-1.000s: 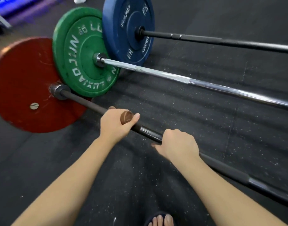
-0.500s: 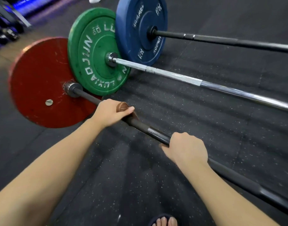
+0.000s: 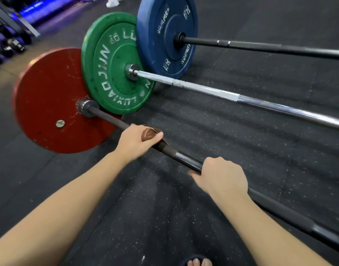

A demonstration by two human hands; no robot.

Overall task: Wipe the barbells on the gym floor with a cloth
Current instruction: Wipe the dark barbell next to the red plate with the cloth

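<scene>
The left hand (image 3: 135, 142) wraps a soft brown cloth (image 3: 148, 133) around the smooth dark bar (image 3: 181, 157). The right hand (image 3: 223, 176) grips the bar bare.

Even, fairly bright light; blue-purple glow far beyond the left hand (image 3: 135, 142). Glare streaks the chrome bar (image 3: 260, 102). Edges bend and smear.

The left hand (image 3: 135, 142) grips a brown cloth (image 3: 148, 133) wrapped round the dark bar (image 3: 184, 158) just out from the red plate (image 3: 47, 100). The right hand (image 3: 222, 175) grips the same bar farther from that plate. Beyond the red plate stands a green plate (image 3: 111, 64), overlapping its edge, then a blue plate (image 3: 164, 35).
</scene>
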